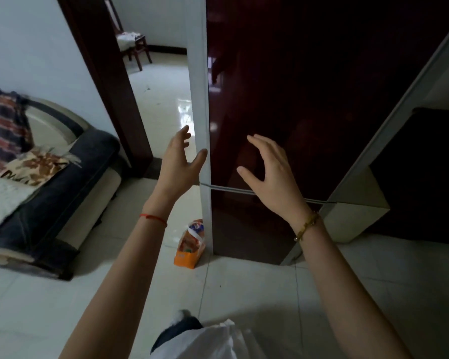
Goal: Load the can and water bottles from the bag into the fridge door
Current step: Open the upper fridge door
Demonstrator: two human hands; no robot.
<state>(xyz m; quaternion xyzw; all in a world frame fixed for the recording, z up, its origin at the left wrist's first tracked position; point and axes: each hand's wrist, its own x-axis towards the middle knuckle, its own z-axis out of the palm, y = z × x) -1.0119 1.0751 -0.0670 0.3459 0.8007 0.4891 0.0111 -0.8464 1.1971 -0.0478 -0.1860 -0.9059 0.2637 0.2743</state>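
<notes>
A tall fridge (283,99) with glossy dark red doors and a pale side edge stands before me, doors closed. My left hand (178,161) is open at the fridge's left edge, thumb touching the pale strip. My right hand (267,174) is open in front of the upper door, fingers spread, just above the seam between the two doors. An orange bag (188,244) with white handles stands on the floor against the fridge's lower left corner. Its contents are too small to make out.
A dark sofa (52,193) with a plaid blanket and cushions stands at the left. A doorway behind it leads to a room with a wooden chair (132,42). A dark cabinet (420,177) sits right of the fridge. White fabric (210,343) shows at the bottom edge.
</notes>
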